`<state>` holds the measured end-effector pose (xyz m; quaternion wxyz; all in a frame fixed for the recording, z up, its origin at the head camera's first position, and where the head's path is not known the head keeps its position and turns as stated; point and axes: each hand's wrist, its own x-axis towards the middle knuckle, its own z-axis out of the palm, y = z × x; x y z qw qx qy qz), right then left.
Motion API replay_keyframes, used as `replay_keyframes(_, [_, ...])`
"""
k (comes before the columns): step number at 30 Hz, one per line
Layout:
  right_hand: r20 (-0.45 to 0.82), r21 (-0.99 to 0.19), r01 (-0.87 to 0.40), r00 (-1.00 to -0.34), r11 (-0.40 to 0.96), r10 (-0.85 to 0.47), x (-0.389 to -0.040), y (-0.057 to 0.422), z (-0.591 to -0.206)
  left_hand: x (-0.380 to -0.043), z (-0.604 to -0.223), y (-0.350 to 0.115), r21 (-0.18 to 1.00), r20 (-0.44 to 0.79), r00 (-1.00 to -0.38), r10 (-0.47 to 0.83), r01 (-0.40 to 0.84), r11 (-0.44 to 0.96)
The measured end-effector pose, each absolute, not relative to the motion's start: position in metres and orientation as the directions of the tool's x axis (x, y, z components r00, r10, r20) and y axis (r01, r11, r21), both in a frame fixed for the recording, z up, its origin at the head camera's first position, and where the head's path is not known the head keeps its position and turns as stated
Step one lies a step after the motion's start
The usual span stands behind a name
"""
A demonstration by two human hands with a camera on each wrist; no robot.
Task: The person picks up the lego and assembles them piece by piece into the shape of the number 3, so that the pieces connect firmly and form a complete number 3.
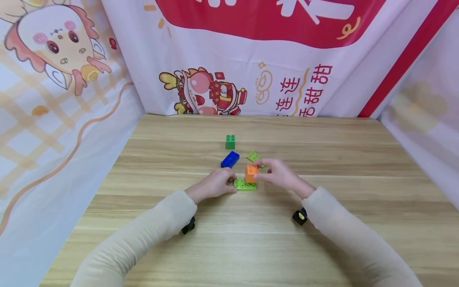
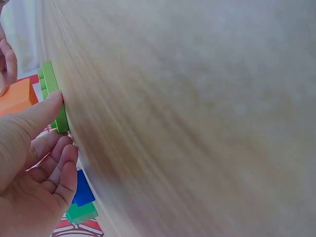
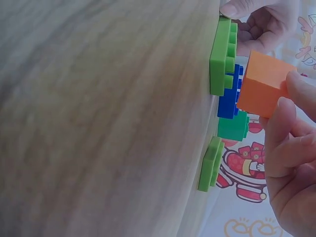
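Observation:
My left hand (image 1: 214, 183) pinches the left end of a long lime-green building brick (image 1: 245, 186), a flat one with studs on top, lying on the wooden table. Thumb and index finger sit at its sides in the left wrist view. An orange building brick (image 3: 266, 81), taller and blocky, is pinched between the thumb and fingers of my right hand (image 1: 281, 174). In the right wrist view the orange brick hangs apart from the lime-green one, just over its studs. From the head it overlaps the lime-green brick's right half.
Beyond my left hand lies a blue brick (image 1: 230, 159), with a green brick (image 1: 230, 142) farther back. A smaller flat lime-green brick (image 1: 253, 156) lies behind the orange one. Printed cloth (image 1: 211, 52) hangs along the table's back edge. Both forearms have black wrist devices (image 1: 300, 216).

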<state>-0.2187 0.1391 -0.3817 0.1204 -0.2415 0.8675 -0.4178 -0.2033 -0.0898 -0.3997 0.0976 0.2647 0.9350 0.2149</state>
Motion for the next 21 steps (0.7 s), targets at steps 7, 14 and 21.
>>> replay_keyframes(7, [0.003, -0.777, -0.344, -0.840, 0.528, -0.543, -0.2158, 0.1413, -0.3855, -0.2023, -0.3989, -0.0892, 0.461, -0.068, -0.842, 0.535, 0.449, 0.766])
replay_keyframes(14, [0.023, -0.749, -0.397, -0.816, 0.531, -0.578, -0.2159, 0.1418, -0.3869, -0.2014, -0.3973, -0.0885, 0.459, -0.063, -0.838, 0.542, 0.458, 0.761])
replay_keyframes(21, [0.025, -0.745, -0.411, -0.803, 0.525, -0.595, -0.2140, 0.1409, -0.3861, -0.2000, -0.3974, -0.0889, 0.462, -0.060, -0.835, 0.546, 0.462, 0.757])
